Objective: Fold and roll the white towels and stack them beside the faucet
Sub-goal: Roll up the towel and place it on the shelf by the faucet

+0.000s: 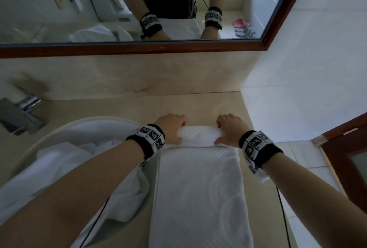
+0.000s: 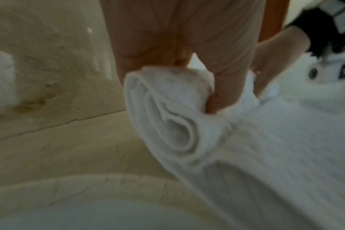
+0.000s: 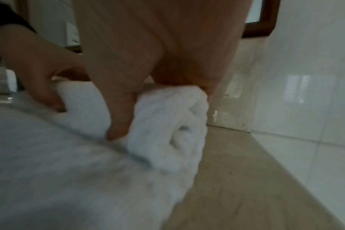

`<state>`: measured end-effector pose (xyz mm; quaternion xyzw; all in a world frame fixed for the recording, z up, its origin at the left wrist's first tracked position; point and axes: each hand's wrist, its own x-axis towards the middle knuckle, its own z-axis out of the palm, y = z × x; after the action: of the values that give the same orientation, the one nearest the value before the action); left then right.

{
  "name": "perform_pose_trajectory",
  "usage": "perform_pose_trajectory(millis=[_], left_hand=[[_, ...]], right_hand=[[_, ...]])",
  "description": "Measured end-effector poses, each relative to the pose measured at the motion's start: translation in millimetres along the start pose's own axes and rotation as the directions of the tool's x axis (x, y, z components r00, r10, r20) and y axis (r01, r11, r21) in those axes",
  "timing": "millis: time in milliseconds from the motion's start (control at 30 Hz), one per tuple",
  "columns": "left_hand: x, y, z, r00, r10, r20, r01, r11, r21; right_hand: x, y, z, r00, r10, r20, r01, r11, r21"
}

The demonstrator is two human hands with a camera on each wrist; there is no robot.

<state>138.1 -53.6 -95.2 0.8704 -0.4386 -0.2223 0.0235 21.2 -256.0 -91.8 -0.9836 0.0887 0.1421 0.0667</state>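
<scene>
A white towel (image 1: 200, 188) folded into a long strip lies on the beige counter, right of the basin. Its far end is wound into a short roll (image 1: 198, 135). My left hand (image 1: 172, 128) grips the roll's left end, thumb on the near side, fingers curled over the far side. My right hand (image 1: 228, 129) grips the right end the same way. The left wrist view shows the roll's spiral end (image 2: 173, 124) under my left hand (image 2: 187, 70). In the right wrist view my right hand (image 3: 148, 93) pinches the roll (image 3: 177, 124).
A round white basin (image 1: 59, 128) at the left holds more crumpled white towels (image 1: 79, 168). The chrome faucet (image 1: 21, 114) stands at the far left by the backsplash. A wood-framed mirror (image 1: 139, 49) hangs above. A tiled wall (image 1: 297, 68) bounds the counter (image 1: 129, 106) on the right.
</scene>
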Motion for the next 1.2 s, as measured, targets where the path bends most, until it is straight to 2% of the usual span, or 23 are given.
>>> perform_pose_trajectory(millis=[100,167,233,300,367,400,467,567,633,667,733,767,833,900,967,1034,1067,1134,1200], left_hand=[[-4,4,10,0.986,0.081,-0.143,-0.051,0.978,0.202],[-7,8,22,0.981,0.118,-0.157,-0.067,0.952,0.299],[-10,9,32,0.979,0.154,-0.135,-0.117,0.962,0.247],[-13,6,33,0.981,0.124,-0.15,-0.119,0.992,0.04],[-13,1,24,0.991,0.064,-0.118,-0.085,0.98,-0.182],[-12,-2,19,0.995,0.045,-0.085,-0.067,0.957,-0.282],[-8,-2,9,0.999,0.014,-0.044,-0.031,0.917,-0.397],[0,0,1,0.999,-0.048,-0.02,0.039,0.941,-0.335],[3,2,1,0.993,-0.066,0.096,0.093,0.948,-0.305],[3,3,1,0.987,-0.056,0.151,0.097,0.955,-0.279],[2,4,3,0.983,-0.028,0.18,0.067,0.975,-0.212],[1,6,3,0.986,-0.019,0.165,0.05,0.981,-0.187],[-2,11,4,0.995,-0.017,0.097,0.029,0.992,-0.124],[-3,14,7,0.999,-0.001,-0.041,0.0,0.999,-0.032],[-6,15,14,0.976,0.066,-0.207,-0.044,0.993,0.111],[-12,15,24,0.939,0.158,-0.307,-0.094,0.973,0.211],[-16,15,31,0.937,0.194,-0.292,-0.128,0.965,0.231],[-25,15,41,0.97,0.201,-0.138,-0.176,0.968,0.178],[-31,14,43,0.99,0.138,-0.01,-0.138,0.99,-0.026]], right_hand=[[-8,-1,16,0.984,-0.052,-0.168,0.028,0.989,-0.143],[-14,-3,28,0.976,-0.06,-0.211,0.032,0.991,-0.132],[-22,-2,29,0.982,-0.068,-0.175,0.069,0.998,-0.003],[-29,1,21,0.986,-0.067,-0.15,0.092,0.981,0.168],[-28,7,7,0.999,-0.028,-0.039,0.039,0.94,0.338],[-25,9,0,0.999,-0.012,0.035,-0.003,0.925,0.38],[-14,9,-11,0.992,0.021,0.127,-0.064,0.936,0.346],[3,11,-19,0.984,0.085,0.154,-0.113,0.976,0.186],[7,12,-17,0.967,0.102,0.234,-0.135,0.982,0.129],[7,11,-16,0.954,0.105,0.282,-0.147,0.98,0.134],[4,8,-12,0.945,0.097,0.312,-0.139,0.984,0.115],[2,6,-11,0.957,0.088,0.275,-0.114,0.99,0.08],[-3,-1,-8,0.991,0.06,0.123,-0.061,0.998,-0.002],[-6,-4,-4,0.999,0.015,-0.045,-0.018,0.998,-0.059],[-10,-5,4,0.989,-0.05,-0.137,0.034,0.993,-0.116],[-18,-3,11,0.975,-0.126,-0.184,0.097,0.982,-0.16],[-23,-4,13,0.971,-0.16,-0.176,0.13,0.977,-0.17],[-32,-2,17,0.973,-0.198,-0.117,0.182,0.975,-0.131],[-37,3,15,0.985,-0.169,0.023,0.167,0.982,0.094]])
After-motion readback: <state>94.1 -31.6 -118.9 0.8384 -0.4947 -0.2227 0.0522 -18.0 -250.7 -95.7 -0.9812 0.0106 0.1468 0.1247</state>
